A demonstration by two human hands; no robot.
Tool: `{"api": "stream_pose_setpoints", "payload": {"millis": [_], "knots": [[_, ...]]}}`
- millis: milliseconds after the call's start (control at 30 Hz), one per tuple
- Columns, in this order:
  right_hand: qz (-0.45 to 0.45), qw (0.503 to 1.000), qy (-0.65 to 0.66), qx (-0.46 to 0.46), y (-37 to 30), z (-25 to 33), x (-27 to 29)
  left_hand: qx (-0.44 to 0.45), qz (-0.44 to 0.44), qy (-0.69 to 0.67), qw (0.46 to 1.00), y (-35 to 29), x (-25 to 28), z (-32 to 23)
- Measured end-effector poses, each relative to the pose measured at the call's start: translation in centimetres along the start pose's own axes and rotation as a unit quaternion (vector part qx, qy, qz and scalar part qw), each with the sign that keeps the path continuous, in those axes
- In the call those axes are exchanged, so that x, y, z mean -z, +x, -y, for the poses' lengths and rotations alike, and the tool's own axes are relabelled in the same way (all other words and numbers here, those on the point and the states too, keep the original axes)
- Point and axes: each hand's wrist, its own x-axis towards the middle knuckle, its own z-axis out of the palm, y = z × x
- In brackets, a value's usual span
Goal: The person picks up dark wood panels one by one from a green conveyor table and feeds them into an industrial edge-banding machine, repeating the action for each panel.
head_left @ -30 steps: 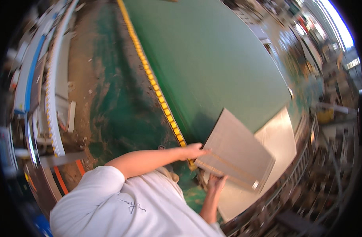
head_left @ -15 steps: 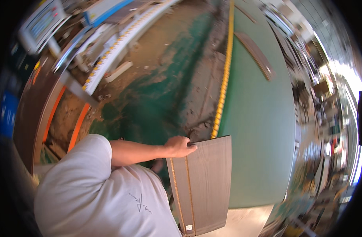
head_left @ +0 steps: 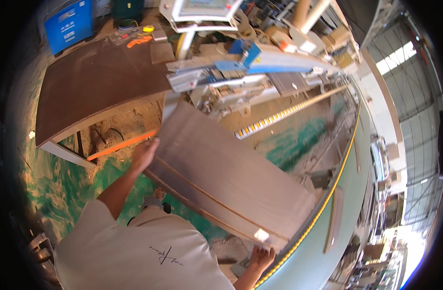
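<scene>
A grey-brown wood-grain panel (head_left: 231, 169) is held out in front of me, slanting from upper left to lower right. Two narrow grooves run along its near side, and a small white label (head_left: 261, 235) sits by its right end. My left hand (head_left: 145, 153) is closed round the panel's left edge. At the near right corner, my right hand (head_left: 261, 258) has its fingers curled over the edge beside the label. Both thumbs are partly hidden.
To the left stands a dark brown worktable (head_left: 100, 82) with orange-handled tools (head_left: 139, 41) on it. Beyond the panel runs a machine (head_left: 221, 92) with a control screen (head_left: 202, 7) above it. A long green surface (head_left: 303, 270), edged by a yellow strip, bears a narrow board (head_left: 334, 220) at right.
My view has swung left toward the brown worktable. The panel has turned from my right side to lie across my front, and my right hand now shows on it.
</scene>
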Motion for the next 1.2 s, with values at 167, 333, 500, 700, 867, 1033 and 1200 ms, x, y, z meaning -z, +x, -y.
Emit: {"api": "stream_pose_setpoints", "payload": {"millis": [167,333,500,700,867,1033,1200], "knots": [[0.212,0.947,-0.191,-0.149,6.2,-11.5,-23.4,0.194,-0.162,0.008,0.968,4.1,14.0,5.7],[0.287,0.874,-0.276,-0.279,12.3,-24.5,-40.4,0.272,-0.268,-0.108,0.918,4.1,17.9,13.6],[0.221,0.884,-0.302,-0.281,17.1,-32.9,-49.2,0.342,-0.303,-0.151,0.876,5.9,15.4,11.9],[0.314,0.876,-0.293,-0.221,23.7,-35.0,-54.4,0.334,-0.251,-0.244,0.875,10.6,10.6,11.4],[0.401,0.809,-0.404,-0.149,26.4,-34.6,-55.7,0.379,-0.230,-0.282,0.851,12.5,8.6,10.2],[0.455,0.785,-0.405,-0.112,28.9,-33.0,-55.6,0.388,-0.225,-0.337,0.828,14.1,6.8,9.0],[0.458,0.799,-0.369,-0.129,33.2,-31.0,-58.3,0.380,-0.211,-0.362,0.825,15.5,2.5,5.3]]}}
